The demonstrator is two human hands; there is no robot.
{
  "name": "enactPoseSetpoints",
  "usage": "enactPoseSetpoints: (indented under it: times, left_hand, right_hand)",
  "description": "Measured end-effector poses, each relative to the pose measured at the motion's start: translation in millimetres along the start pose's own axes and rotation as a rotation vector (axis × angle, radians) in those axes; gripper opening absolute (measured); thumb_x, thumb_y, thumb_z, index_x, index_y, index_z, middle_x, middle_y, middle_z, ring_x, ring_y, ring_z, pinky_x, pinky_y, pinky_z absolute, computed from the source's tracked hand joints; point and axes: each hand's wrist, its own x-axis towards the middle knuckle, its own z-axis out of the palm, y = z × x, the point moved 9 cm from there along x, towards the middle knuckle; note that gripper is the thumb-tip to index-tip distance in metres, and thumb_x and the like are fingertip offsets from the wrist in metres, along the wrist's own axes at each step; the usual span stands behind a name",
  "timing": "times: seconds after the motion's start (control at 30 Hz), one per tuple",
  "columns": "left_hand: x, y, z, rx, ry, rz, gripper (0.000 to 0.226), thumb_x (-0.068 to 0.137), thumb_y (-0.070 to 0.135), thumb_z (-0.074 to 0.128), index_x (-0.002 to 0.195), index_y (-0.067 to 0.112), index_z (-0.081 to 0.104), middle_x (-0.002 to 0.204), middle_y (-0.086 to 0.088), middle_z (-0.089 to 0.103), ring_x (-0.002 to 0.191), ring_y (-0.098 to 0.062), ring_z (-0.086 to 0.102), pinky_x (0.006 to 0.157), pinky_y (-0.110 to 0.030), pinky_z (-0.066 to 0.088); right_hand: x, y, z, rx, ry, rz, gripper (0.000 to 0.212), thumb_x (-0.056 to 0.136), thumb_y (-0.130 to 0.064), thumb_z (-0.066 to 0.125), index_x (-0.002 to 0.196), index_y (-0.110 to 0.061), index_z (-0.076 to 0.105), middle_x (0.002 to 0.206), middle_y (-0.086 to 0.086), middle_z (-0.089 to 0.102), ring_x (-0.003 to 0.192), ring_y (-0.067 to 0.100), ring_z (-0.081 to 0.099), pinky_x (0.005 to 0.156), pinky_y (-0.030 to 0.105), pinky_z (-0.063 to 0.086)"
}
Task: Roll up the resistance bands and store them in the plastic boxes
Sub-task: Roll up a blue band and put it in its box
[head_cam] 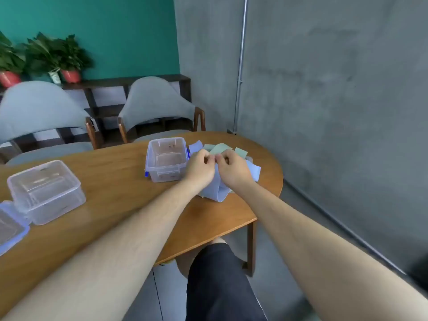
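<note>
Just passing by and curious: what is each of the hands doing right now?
Left hand: closed, fingers pinching the light blue resistance band.
Right hand: closed, pinching the same band beside the left.

Loose heap of pale blue resistance bands point(218, 189) and pale green resistance bands point(221, 148), unrolled, near the table's rounded end. Just left, touching the heap, open clear plastic box point(166, 159) with blue clips. Second clear box point(45, 191) well apart, far left.
</note>
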Motion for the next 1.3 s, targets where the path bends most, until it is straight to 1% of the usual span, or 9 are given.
enactPoseSetpoints:
  times: [0.07, 0.13, 0.3, 0.47, 0.67, 0.87, 1.0, 1.13, 1.3]
  left_hand:
    - [12, -4, 11, 0.292, -0.021, 0.06, 0.015, 0.099, 0.028, 0.049, 0.106, 0.02, 0.06, 0.111, 0.0, 0.056, 0.105, -0.023, 0.054, 0.088, -0.039, 0.049]
    - [26, -15, 29, 0.537, -0.078, 0.106, 0.026, 0.096, 0.031, 0.05, 0.119, 0.021, 0.058, 0.122, -0.003, 0.055, 0.118, -0.027, 0.047, 0.097, -0.039, 0.042]
    - [57, -13, 50, 0.693, -0.143, 0.208, 0.017, 0.096, 0.03, 0.048, 0.105, 0.018, 0.057, 0.11, -0.001, 0.062, 0.109, -0.028, 0.047, 0.083, -0.036, 0.029]
    - [70, -16, 47, 0.384, -0.154, 0.229, 0.01, 0.094, 0.017, 0.051, 0.086, 0.018, 0.057, 0.093, 0.004, 0.058, 0.089, -0.026, 0.057, 0.075, -0.039, 0.042]
    - [60, 21, 7, -0.161, -0.105, 0.248, 0.003, 0.098, 0.026, 0.062, 0.098, 0.023, 0.06, 0.096, 0.007, 0.062, 0.086, -0.001, 0.058, 0.07, -0.015, 0.04]
    - [36, 65, -76, -0.511, 0.048, 0.301, 0.015, 0.095, 0.032, 0.066, 0.109, 0.027, 0.061, 0.101, 0.014, 0.064, 0.091, 0.001, 0.059, 0.077, -0.016, 0.047]
    - [33, 79, -152, -0.575, 0.196, 0.282, 0.019, 0.103, 0.033, 0.052, 0.109, 0.018, 0.062, 0.09, 0.005, 0.063, 0.077, 0.001, 0.056, 0.069, -0.015, 0.046]
    - [35, 70, -218, -0.548, 0.277, 0.257, 0.01, 0.099, 0.026, 0.061, 0.104, 0.018, 0.064, 0.098, 0.008, 0.069, 0.088, 0.003, 0.063, 0.072, -0.011, 0.048]
    - [26, 35, -282, -0.498, 0.323, 0.218, 0.015, 0.096, 0.031, 0.065, 0.11, 0.027, 0.062, 0.104, 0.012, 0.07, 0.098, 0.0, 0.064, 0.077, -0.016, 0.05]
  right_hand:
    - [11, 6, -4, -0.19, 0.04, -0.068, 0.016, 0.097, -0.023, 0.05, 0.104, -0.017, 0.062, 0.101, -0.001, 0.063, 0.094, 0.017, 0.058, 0.078, 0.033, 0.048]
    - [24, 23, 2, -0.323, 0.027, -0.151, 0.031, 0.09, -0.013, 0.055, 0.118, -0.02, 0.065, 0.119, 0.002, 0.058, 0.11, 0.022, 0.05, 0.092, 0.034, 0.044]
    - [66, 37, 8, -0.647, -0.054, -0.261, 0.033, 0.089, -0.016, 0.056, 0.116, -0.029, 0.072, 0.124, -0.004, 0.059, 0.106, 0.028, 0.046, 0.092, 0.044, 0.04]
    - [82, 38, -12, -0.548, 0.016, -0.232, 0.017, 0.096, -0.024, 0.057, 0.105, -0.027, 0.071, 0.111, -0.004, 0.062, 0.102, 0.021, 0.042, 0.089, 0.037, 0.039]
    - [63, -23, -41, -0.309, 0.183, -0.412, 0.017, 0.098, -0.014, 0.053, 0.099, -0.023, 0.068, 0.09, -0.011, 0.067, 0.087, 0.015, 0.048, 0.08, 0.03, 0.044]
    - [49, -130, -53, -0.004, 0.145, -0.436, 0.022, 0.095, -0.006, 0.052, 0.103, -0.017, 0.07, 0.079, -0.014, 0.062, 0.068, 0.001, 0.054, 0.062, 0.011, 0.04]
    - [40, -201, -34, 0.095, 0.074, -0.528, 0.021, 0.097, -0.005, 0.053, 0.103, -0.016, 0.071, 0.074, -0.016, 0.062, 0.065, 0.0, 0.055, 0.061, 0.012, 0.043]
    - [45, -250, 5, 0.161, -0.026, -0.567, 0.02, 0.096, -0.006, 0.059, 0.101, -0.019, 0.072, 0.087, -0.007, 0.071, 0.075, 0.007, 0.063, 0.066, 0.017, 0.049]
    - [58, -287, 61, 0.281, -0.113, -0.562, 0.02, 0.096, -0.011, 0.063, 0.095, -0.029, 0.071, 0.086, -0.013, 0.07, 0.075, 0.0, 0.063, 0.07, 0.018, 0.048]
